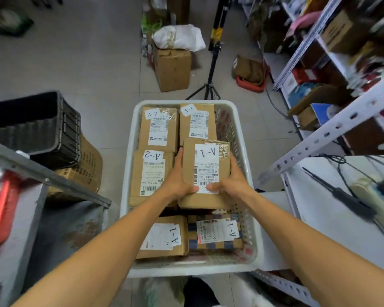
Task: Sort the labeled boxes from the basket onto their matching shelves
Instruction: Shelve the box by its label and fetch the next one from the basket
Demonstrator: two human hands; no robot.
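Note:
A white plastic basket [242,134] on the floor holds several brown cardboard boxes with white labels. Both hands grip one box marked A-1 [205,160] above the basket's middle right. My left hand [179,180] holds its left side and my right hand [232,181] holds its right side, thumbs on the shipping label. Behind it lie a box marked A-2 [159,127] and a box marked A-1 [197,121]. Another A-2 box [150,176] lies at the left. Two more A-1 boxes [164,237] [217,232] sit at the near end.
White metal shelving [319,138] with mixed goods stands at the right, and a white shelf board [333,209] with cables is beside the basket. A black crate [42,127] on cartons sits left. A tripod [211,69] and a carton [172,67] stand beyond the basket.

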